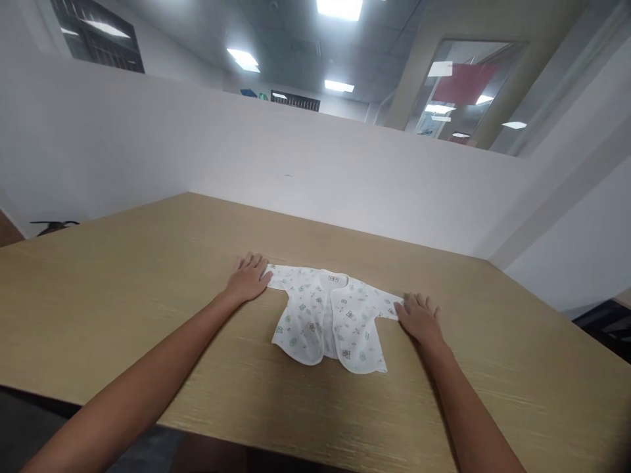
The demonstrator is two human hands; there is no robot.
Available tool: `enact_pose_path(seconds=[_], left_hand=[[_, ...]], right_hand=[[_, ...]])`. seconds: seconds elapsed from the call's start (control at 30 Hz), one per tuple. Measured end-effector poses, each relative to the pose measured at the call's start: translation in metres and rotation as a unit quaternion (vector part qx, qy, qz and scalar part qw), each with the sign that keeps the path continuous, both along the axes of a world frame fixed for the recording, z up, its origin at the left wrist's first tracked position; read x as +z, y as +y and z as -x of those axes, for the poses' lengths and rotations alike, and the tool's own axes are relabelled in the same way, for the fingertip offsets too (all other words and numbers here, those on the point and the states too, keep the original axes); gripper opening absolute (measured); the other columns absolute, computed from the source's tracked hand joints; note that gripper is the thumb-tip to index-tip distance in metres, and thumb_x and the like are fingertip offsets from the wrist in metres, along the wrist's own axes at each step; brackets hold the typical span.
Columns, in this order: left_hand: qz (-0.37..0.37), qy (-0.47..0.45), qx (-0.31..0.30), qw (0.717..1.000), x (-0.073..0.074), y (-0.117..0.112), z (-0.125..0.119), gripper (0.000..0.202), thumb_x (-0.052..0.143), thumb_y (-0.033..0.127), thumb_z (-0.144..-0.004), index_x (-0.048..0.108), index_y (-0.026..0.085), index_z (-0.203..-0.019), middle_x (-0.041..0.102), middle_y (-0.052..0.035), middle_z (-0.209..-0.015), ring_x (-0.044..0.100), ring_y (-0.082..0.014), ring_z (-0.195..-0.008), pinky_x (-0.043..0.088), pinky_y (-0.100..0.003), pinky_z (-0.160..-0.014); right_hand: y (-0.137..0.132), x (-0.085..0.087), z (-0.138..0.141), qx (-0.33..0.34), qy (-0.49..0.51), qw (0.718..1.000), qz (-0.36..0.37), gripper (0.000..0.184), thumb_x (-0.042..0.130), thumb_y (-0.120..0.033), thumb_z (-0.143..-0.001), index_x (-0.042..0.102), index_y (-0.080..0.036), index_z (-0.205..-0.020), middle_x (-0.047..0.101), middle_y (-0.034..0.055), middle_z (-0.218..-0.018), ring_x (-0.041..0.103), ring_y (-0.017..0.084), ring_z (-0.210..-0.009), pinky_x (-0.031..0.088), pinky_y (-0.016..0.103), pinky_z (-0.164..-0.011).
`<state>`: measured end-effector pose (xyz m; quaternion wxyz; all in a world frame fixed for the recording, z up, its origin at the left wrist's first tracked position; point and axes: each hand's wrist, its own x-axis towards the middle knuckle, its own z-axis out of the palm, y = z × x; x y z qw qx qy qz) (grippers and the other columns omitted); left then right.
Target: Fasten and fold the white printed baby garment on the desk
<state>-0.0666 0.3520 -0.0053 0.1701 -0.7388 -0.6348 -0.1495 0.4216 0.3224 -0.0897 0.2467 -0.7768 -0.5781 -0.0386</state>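
A small white baby jacket [308, 315] with green and brown animal prints lies spread on the table, its front edges slightly parted and its collar away from me. Both sleeves reach straight out to the sides. My left hand [249, 277] rests flat at the left cuff, fingers spread on the tabletop and thumb touching the sleeve end. At the other cuff lies my right hand [420, 316], palm down with fingers apart, its thumb side against the sleeve. Neither hand grips the cloth.
The wood-grain table [148, 263] runs back to a low white wall [305, 157]. Its near edge is close to my body. A dark object [54, 226] stands beyond the left edge, and a dark striped item [606, 325] lies past the right edge.
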Motion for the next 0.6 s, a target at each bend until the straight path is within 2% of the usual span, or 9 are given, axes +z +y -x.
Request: enact_pose_path(seconds=[0.03, 0.1, 0.17, 0.2, 0.27, 0.33, 0.47, 0.6], left_hand=[[-0.005, -0.003, -0.022, 1.000, -0.002, -0.001, -0.005, 0.071, 0.023, 0.054, -0.107, 0.044, 0.015, -0.163, 0.029, -0.0096, -0.174, 0.016, -0.0361, -0.163, 0.011, -0.058, -0.133], [-0.003, -0.005, -0.064, 0.998, -0.008, -0.005, -0.015, 0.069, 0.023, 0.054, -0.107, 0.045, 0.017, -0.162, 0.029, -0.0073, -0.174, 0.020, -0.0333, -0.163, 0.015, -0.057, -0.133], [0.006, -0.004, -0.089, 0.996, -0.014, -0.009, -0.024, 0.067, 0.022, 0.052, -0.108, 0.046, 0.019, -0.161, 0.032, -0.0059, -0.173, 0.023, -0.0308, -0.162, 0.017, -0.057, -0.132], [0.011, -0.006, -0.094, 0.996, -0.016, -0.010, -0.027, 0.067, 0.021, 0.052, -0.108, 0.047, 0.020, -0.161, 0.033, -0.0054, -0.172, 0.025, -0.0300, -0.162, 0.017, -0.058, -0.132], [0.019, -0.016, -0.095, 0.995, -0.018, -0.012, -0.029, 0.066, 0.019, 0.052, -0.109, 0.048, 0.021, -0.160, 0.036, -0.0044, -0.171, 0.027, -0.0286, -0.161, 0.019, -0.058, -0.131], [0.012, -0.026, -0.088, 0.996, -0.017, -0.012, -0.029, 0.066, 0.018, 0.052, -0.109, 0.052, 0.023, -0.157, 0.038, -0.0040, -0.170, 0.029, -0.0273, -0.160, 0.021, -0.056, -0.131], [-0.006, -0.031, -0.050, 0.998, -0.012, -0.012, -0.026, 0.065, 0.019, 0.051, -0.109, 0.055, 0.021, -0.153, 0.040, -0.0070, -0.169, 0.033, -0.0281, -0.158, 0.026, -0.053, -0.129], [0.013, -0.028, 0.002, 1.000, -0.011, -0.011, -0.022, 0.069, 0.018, 0.053, -0.108, 0.047, 0.018, -0.160, 0.035, -0.0088, -0.171, 0.028, -0.0319, -0.160, 0.021, -0.059, -0.129]], right_hand=[[-0.002, 0.002, 0.007, 0.029, 0.010, 0.999, -0.032, 0.065, 0.039, -0.046, -0.107, 0.047, -0.008, -0.160, 0.029, 0.0181, -0.171, 0.014, 0.040, -0.162, 0.009, 0.060, -0.131], [-0.009, 0.008, 0.027, 0.123, 0.047, 0.984, -0.119, 0.061, 0.043, -0.044, -0.105, 0.056, -0.008, -0.152, 0.041, 0.0191, -0.164, 0.029, 0.037, -0.158, 0.019, 0.055, -0.130], [-0.025, 0.017, 0.055, 0.247, 0.099, 0.943, -0.198, 0.053, 0.048, -0.046, -0.103, 0.068, -0.011, -0.138, 0.061, 0.0172, -0.147, 0.053, 0.032, -0.140, 0.038, 0.048, -0.121], [-0.035, 0.022, 0.069, 0.308, 0.120, 0.921, -0.205, 0.046, 0.051, -0.047, -0.103, 0.073, -0.016, -0.130, 0.068, 0.0137, -0.135, 0.061, 0.030, -0.127, 0.045, 0.046, -0.112], [-0.057, 0.031, 0.097, 0.420, 0.108, 0.881, -0.186, 0.034, 0.056, -0.047, -0.104, 0.079, -0.023, -0.112, 0.075, 0.0078, -0.112, 0.065, 0.026, -0.107, 0.047, 0.044, -0.099], [-0.078, 0.037, 0.120, 0.506, 0.057, 0.848, -0.148, 0.029, 0.059, -0.044, -0.104, 0.080, -0.026, -0.099, 0.074, 0.0034, -0.093, 0.062, 0.023, -0.099, 0.042, 0.044, -0.097], [-0.098, 0.037, 0.140, 0.575, 0.042, 0.813, -0.079, 0.020, 0.068, -0.041, -0.101, 0.080, -0.027, -0.095, 0.070, 0.0000, -0.086, 0.059, 0.019, -0.095, 0.037, 0.043, -0.098], [-0.099, 0.035, 0.138, 0.617, 0.056, 0.784, -0.047, 0.023, 0.071, -0.038, -0.099, 0.078, -0.022, -0.084, 0.064, -0.0004, -0.075, 0.056, 0.016, -0.085, 0.039, 0.041, -0.096]])
